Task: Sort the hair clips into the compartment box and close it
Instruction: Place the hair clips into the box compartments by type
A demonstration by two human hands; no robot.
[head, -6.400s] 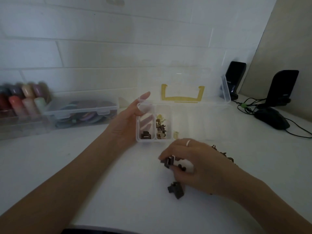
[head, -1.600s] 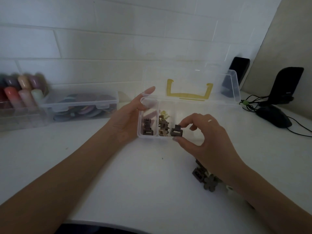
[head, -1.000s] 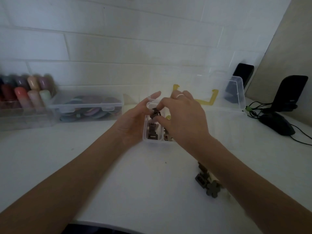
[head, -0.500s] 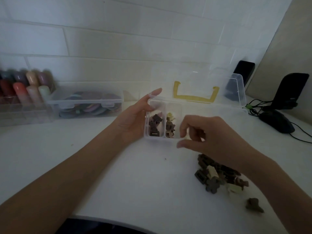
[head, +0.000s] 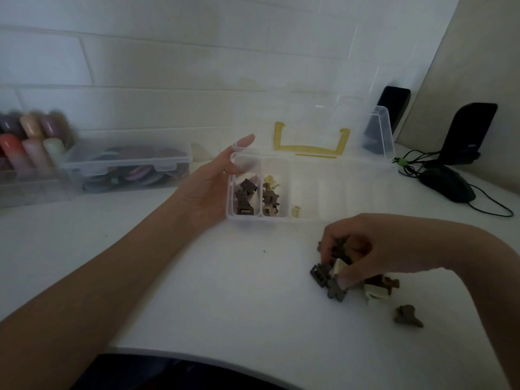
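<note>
A clear compartment box (head: 337, 218) stands open on the white table, its lid (head: 382, 130) with a yellow handle tilted up behind. Dark brown clips (head: 245, 197) fill its leftmost cell; tan and cream clips (head: 269, 196) lie in the cell beside it, and one small cream clip (head: 295, 211) in the third. My left hand (head: 209, 187) holds the box's left end, fingers against its wall. My right hand (head: 365, 249) is down on a loose pile of clips (head: 332, 280) in front of the box, fingers curled over a cream one (head: 339, 266). A single brown clip (head: 407, 315) lies apart.
A closed clear case (head: 126, 167) of coloured items and a rack of pastel bottles (head: 28, 142) sit at the back left. Two black speakers (head: 470, 130), a mouse (head: 447, 184) and cables are at the right. The table's front edge runs near my body.
My right hand dropped a dark clip into the leftmost cell, then drew back and came down onto the loose pile. The left hand stayed on the box.
</note>
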